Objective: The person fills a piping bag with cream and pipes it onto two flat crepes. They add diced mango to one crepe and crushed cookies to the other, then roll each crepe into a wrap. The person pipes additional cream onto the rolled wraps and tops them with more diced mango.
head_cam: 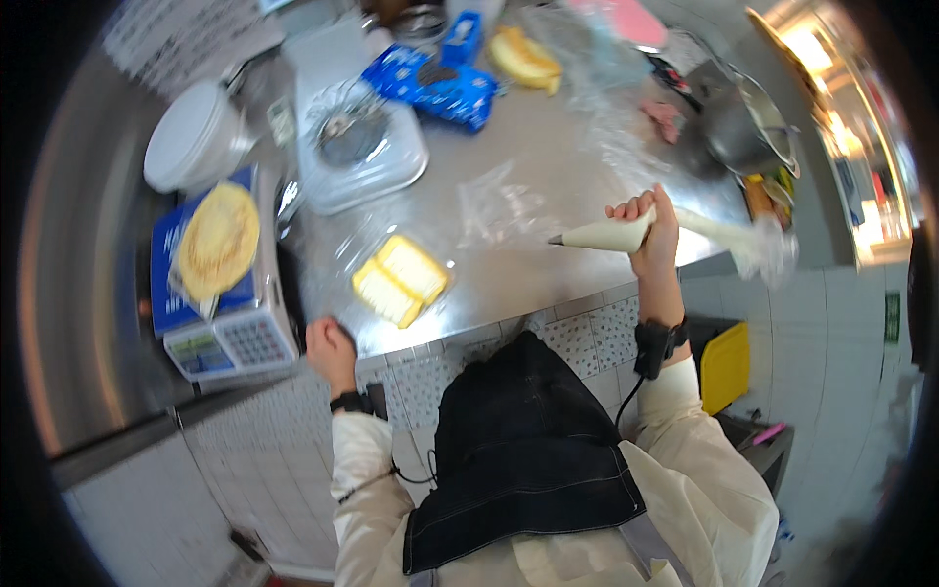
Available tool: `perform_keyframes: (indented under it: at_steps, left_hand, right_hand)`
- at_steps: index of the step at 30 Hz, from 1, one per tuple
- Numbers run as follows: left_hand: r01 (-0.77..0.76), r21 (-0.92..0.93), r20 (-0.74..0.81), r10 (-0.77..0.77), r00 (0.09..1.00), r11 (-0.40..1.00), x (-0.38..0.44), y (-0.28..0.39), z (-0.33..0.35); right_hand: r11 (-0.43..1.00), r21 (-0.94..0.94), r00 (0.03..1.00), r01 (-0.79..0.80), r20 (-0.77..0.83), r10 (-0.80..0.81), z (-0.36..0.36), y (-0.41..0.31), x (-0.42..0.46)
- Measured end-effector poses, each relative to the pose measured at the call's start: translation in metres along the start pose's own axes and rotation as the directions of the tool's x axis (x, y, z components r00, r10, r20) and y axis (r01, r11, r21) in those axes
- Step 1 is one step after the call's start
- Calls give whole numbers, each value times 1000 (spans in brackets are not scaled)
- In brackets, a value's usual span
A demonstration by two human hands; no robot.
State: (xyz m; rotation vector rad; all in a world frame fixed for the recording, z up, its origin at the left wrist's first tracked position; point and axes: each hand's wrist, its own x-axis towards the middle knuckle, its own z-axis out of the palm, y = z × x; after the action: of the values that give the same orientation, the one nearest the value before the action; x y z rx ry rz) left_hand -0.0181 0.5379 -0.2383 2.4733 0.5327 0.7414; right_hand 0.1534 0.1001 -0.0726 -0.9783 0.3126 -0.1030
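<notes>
My right hand [655, 235] grips a clear piping bag [607, 235] filled with pale cream. Its metal tip points left over the steel table, and the bag's loose end trails to the right. My left hand [331, 352] rests at the table's front edge with its fingers curled and nothing visible in it. Between the hands, nearer the left one, two yellow cake pieces [400, 280] topped with pale cream lie side by side in a clear plastic container. Left of them, a round yellow pancake-like sheet [220, 242] lies on a digital kitchen scale [257, 341].
A lidded white tub [192, 139], a plastic tray [367, 172] and a blue packet [436, 86] stand behind. Bananas [524, 60] lie at the back. Crumpled clear film [506, 205] covers part of the steel table [469, 286]. A metal pot [748, 128] stands at right.
</notes>
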Motion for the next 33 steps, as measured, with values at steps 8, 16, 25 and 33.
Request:
perform_keyframes:
  at_steps: [8,16,25,33]
  left_hand:
    - [239,-557,-47,-318,947,795,-4,87,-40]
    - [288,-701,343,-46,938,653,-8,273,-27]
    - [663,-643,714,-12,700,384,-38,394,36]
    - [753,-586,781,455,427,298,-43,560,127]
  right_hand:
    - [115,-976,979,184,192,67,-47,-32,81]
    - [72,-915,866,397,399,301,-19,27,154]
    - [104,-549,462,829,569,-681,-129,-119,113]
    - [-535,-842,560,-68,411,-719,-385,-318,235]
